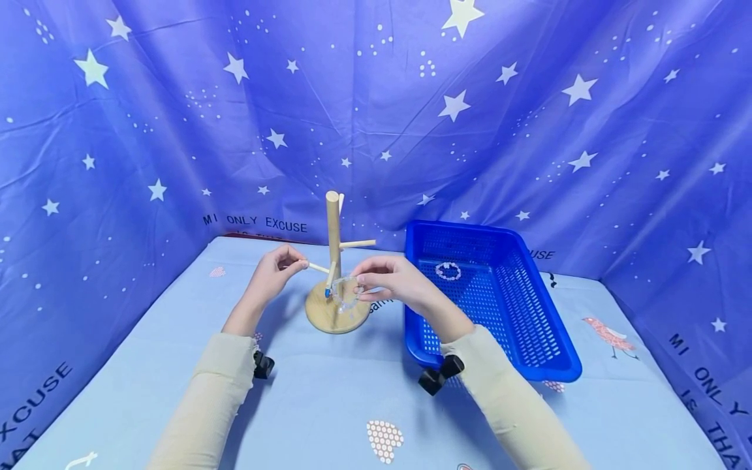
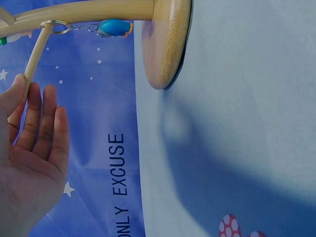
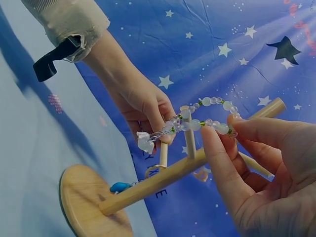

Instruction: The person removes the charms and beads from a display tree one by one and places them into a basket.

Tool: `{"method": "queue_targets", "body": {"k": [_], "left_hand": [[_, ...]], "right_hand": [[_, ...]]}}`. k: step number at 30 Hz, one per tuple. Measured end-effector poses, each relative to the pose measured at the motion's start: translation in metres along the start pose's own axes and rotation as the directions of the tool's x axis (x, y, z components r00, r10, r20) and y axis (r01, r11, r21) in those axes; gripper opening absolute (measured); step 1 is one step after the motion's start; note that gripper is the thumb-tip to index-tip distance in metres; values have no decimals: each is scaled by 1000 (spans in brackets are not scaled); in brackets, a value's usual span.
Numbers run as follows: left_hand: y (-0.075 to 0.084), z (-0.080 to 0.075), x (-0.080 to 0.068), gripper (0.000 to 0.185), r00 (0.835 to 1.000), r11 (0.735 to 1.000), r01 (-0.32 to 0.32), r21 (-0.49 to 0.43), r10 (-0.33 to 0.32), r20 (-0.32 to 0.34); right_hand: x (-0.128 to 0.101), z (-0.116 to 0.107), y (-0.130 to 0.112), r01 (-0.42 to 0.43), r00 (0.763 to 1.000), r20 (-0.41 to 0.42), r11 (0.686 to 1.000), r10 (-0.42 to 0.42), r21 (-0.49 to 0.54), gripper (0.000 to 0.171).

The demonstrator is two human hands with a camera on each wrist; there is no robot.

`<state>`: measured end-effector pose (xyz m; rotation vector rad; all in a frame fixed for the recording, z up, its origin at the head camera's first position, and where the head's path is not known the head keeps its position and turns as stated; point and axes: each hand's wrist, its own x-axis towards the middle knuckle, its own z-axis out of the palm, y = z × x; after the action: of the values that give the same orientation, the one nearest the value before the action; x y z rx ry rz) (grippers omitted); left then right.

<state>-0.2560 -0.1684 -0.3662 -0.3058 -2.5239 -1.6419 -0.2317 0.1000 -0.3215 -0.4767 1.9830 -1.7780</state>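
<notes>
A wooden stand (image 1: 333, 228) with several pegs rises from a round base (image 1: 320, 313). My left hand (image 1: 276, 271) pinches the end of one peg (image 2: 37, 57) between thumb and fingers. On that peg, close to the post, hangs a key ring with a blue charm (image 2: 114, 28). My right hand (image 1: 393, 281) pinches a bracelet (image 3: 195, 124) of pale, clear and green beads, with a whitish charm (image 3: 145, 142) dangling from it. The bracelet lies at the tip of another peg (image 3: 189, 140); whether it goes round that peg I cannot tell.
Right of the stand is a blue plastic basket (image 1: 531, 261) with a pinkish bead bracelet (image 1: 448, 271) inside. Another small hanging item (image 2: 17, 37) shows partly at the post in the left wrist view. A starry blue curtain (image 1: 376, 117) closes off the back and sides.
</notes>
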Motion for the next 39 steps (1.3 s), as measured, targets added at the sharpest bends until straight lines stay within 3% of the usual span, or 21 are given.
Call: {"method": "queue_targets", "body": {"k": [18, 27, 39], "left_hand": [[-1, -1, 0, 19, 1000, 1000, -8, 6, 8, 2], [-2, -1, 0, 19, 1000, 1000, -4, 2, 4, -1], [-2, -1, 0, 18, 1000, 1000, -14, -3, 14, 5]], "right_hand": [[-7, -25, 2, -21, 997, -70, 1000, 22, 13, 23], [-6, -38, 7, -28, 995, -95, 1000, 28, 3, 33], [-2, -57, 14, -51, 988, -147, 998, 54, 22, 24]]}}
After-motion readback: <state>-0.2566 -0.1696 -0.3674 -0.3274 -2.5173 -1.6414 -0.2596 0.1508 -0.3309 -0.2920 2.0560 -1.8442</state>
